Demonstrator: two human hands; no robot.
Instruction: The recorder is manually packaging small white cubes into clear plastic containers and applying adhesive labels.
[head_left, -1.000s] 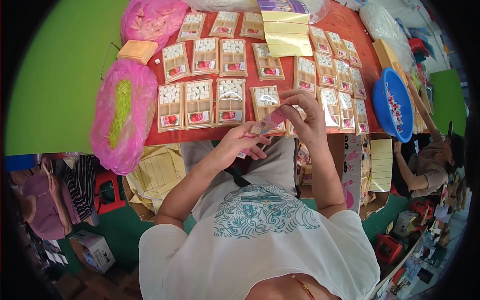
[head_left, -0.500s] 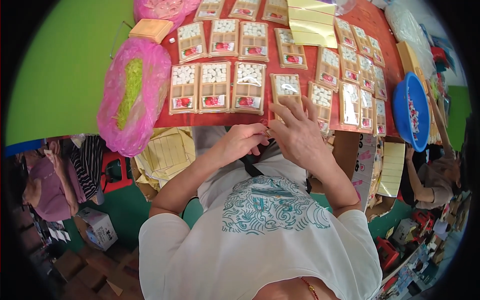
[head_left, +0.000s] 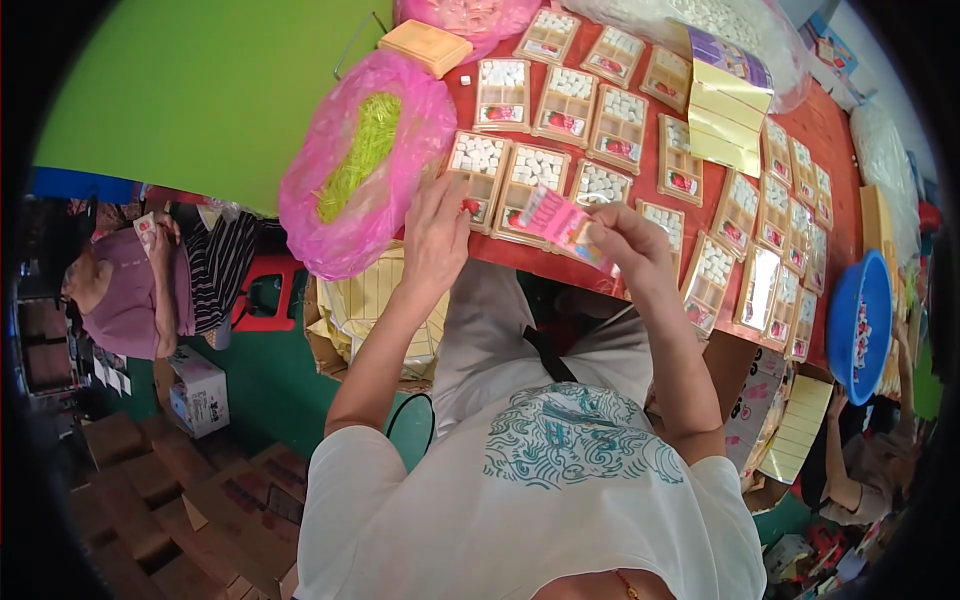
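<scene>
My right hand [head_left: 628, 243] pinches a small pink printed packet [head_left: 561, 222] just above the near edge of the red table [head_left: 640, 285]. My left hand [head_left: 436, 232] reaches forward with fingers spread, its tips touching a tan tray of white pieces [head_left: 479, 165] that carries a red label. Several more such trays [head_left: 603, 110] lie in rows across the table beyond both hands.
A pink plastic bag with green strips [head_left: 362, 160] sits left of the trays. A yellow card stack [head_left: 722, 115] stands among them, and a blue basin [head_left: 858, 325] is at the right. A seated person [head_left: 130, 290] is at my left; cardboard boxes [head_left: 200, 500] lie on the floor.
My hands have separated from in front of my chest. The left went forward to a tray, and the right lifted the pink packet over the table edge. The view has shifted right.
</scene>
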